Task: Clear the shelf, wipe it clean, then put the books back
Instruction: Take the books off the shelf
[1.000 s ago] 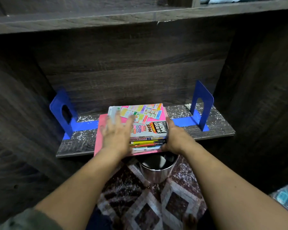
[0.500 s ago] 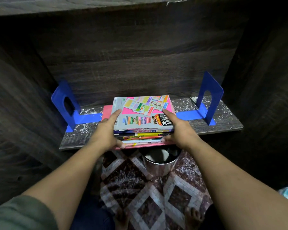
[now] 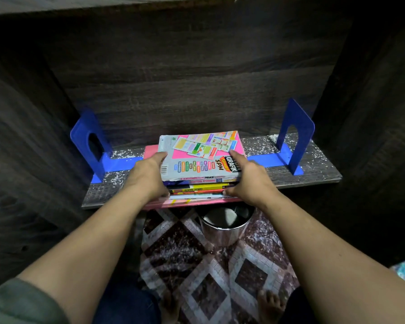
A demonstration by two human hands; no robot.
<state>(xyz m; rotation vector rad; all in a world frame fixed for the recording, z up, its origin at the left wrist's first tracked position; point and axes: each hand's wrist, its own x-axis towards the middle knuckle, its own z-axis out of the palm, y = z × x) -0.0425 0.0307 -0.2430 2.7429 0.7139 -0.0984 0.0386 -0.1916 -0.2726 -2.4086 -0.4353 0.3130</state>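
The stack of books (image 3: 200,169) sits at the middle of the shelf (image 3: 313,174), its wide pink bottom volume jutting past the front edge. The top book has a worn grey-and-pink cover printed with coloured charts. Thinner yellow, orange and white spines lie beneath it. The left hand (image 3: 147,176) grips the stack's left side. The right hand (image 3: 250,181) clamps the right side, with one finger laid on the top cover. Whether the stack rests on the board or is slightly lifted is hard to tell. The shelf is dark wood-grain laminate, speckled with white crumbs. Blue L-shaped bookends (image 3: 87,141) stand upright near each end. Below, a shiny round metal bin (image 3: 225,226) stands on a diamond-patterned rug (image 3: 197,265).
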